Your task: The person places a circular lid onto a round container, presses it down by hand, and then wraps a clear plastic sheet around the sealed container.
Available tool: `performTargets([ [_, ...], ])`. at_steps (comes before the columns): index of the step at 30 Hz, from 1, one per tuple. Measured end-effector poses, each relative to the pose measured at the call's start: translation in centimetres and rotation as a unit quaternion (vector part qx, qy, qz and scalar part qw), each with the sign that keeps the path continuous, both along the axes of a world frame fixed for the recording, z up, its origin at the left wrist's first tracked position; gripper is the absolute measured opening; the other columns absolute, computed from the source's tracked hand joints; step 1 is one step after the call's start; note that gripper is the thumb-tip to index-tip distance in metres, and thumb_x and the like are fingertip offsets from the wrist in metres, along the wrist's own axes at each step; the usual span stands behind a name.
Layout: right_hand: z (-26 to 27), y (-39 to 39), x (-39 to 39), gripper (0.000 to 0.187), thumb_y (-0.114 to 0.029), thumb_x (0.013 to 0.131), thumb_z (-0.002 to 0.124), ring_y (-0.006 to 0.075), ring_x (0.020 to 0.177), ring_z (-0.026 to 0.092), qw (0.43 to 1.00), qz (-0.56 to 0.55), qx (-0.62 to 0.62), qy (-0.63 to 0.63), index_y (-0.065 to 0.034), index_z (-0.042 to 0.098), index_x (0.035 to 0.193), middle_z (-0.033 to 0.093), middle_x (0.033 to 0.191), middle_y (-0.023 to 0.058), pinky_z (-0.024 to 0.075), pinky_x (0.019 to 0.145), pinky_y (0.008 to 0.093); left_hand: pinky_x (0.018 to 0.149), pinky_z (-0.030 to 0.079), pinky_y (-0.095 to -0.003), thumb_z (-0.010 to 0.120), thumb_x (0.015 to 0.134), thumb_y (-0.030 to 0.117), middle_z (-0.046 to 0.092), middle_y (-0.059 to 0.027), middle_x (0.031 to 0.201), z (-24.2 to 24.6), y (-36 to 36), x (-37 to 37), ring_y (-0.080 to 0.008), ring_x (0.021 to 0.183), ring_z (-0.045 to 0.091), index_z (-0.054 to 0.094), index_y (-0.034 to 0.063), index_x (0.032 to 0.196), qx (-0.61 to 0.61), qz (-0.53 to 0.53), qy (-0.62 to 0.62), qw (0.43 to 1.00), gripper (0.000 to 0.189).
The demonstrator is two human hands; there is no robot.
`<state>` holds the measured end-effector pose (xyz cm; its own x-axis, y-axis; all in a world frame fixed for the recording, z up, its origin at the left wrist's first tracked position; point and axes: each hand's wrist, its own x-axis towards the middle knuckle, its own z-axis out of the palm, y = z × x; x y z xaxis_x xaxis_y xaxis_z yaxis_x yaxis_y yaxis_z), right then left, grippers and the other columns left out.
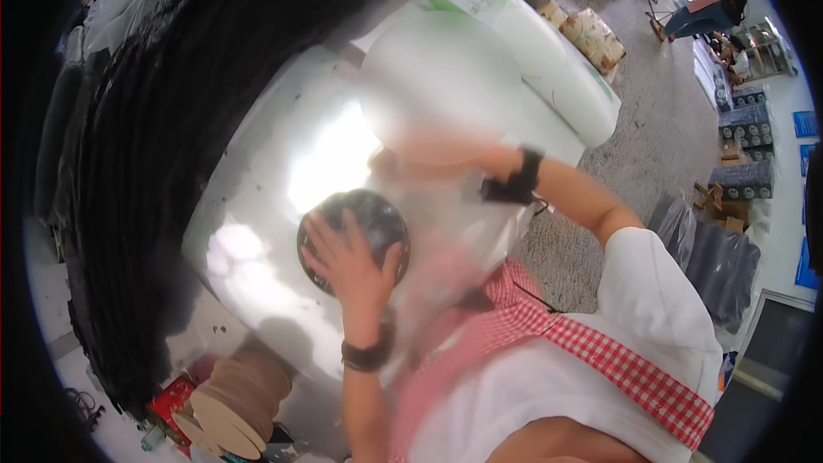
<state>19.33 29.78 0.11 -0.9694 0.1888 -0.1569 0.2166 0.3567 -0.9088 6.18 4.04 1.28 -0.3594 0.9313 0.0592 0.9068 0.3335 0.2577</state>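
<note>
My left hand (353, 263) lies with fingers spread on top of a dark round disc (379, 218), which rests on the pale, shiny table top (257, 167). My right hand (411, 157) reaches across the table above the disc in the picture. A round blurred patch covers part of it, so its fingers and anything in them cannot be made out. Each wrist wears a black band.
A roll of white plastic film (546, 58) lies along the table's far right side. Black ribbed material (148, 109) is heaped along the left. Tan spools (241, 399) stand near the lower left corner. Another person (704, 9) is in the upper right background.
</note>
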Motion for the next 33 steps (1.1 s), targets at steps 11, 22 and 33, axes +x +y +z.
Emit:
performTargets([
  [11, -6.8, 24.4, -0.1, 0.02, -0.016, 0.089, 0.057, 0.0478, 0.069, 0.066, 0.568, -0.169, 0.762, -0.263, -0.0023, 0.056, 0.103, 0.065, 0.101, 0.0355, 0.054, 0.058, 0.0472, 0.114, 0.01, -0.0631, 0.044, 0.097, 0.044, 0.019, -0.0313, 0.156, -0.2, 1.0, 0.1, -0.0467, 0.146, 0.016, 0.038, -0.0054, 0.144, -0.088, 0.007, 0.046, 0.995, 0.068],
  [22, 7.2, 22.8, -0.6, 0.017, -0.02, 0.083, 0.068, 0.0385, 0.08, 0.065, 0.659, -0.389, 0.642, 0.044, -0.0087, 0.063, 0.094, 0.066, 0.081, 0.0176, 0.0526, 0.069, 0.046, 0.113, 0.011, -0.063, 0.049, 0.097, 0.034, 0.021, -0.0322, 0.155, -0.6, -0.2, -0.3, -0.047, 0.145, 0.019, 0.039, -0.006, 0.143, -0.055, 0.026, 0.071, 0.996, 0.062],
  [33, 4.7, -10.0, 0.8, 0.071, 0.014, 0.072, 0.058, 0.0334, 0.132, 0.05, 0.885, -0.081, 0.39, 0.239, -0.0179, 0.059, 0.135, 0.049, 0.144, 0.0179, 0.0452, 0.107, 0.0404, 0.117, 0.018, -0.0504, 0.061, 0.09, 0.042, 0.048, -0.0184, 0.144, -2.2, -1.1, 0.1, -0.0314, 0.14, 0.036, 0.042, 0.0027, 0.144, -0.017, 0.086, 0.038, 0.995, 0.07],
])
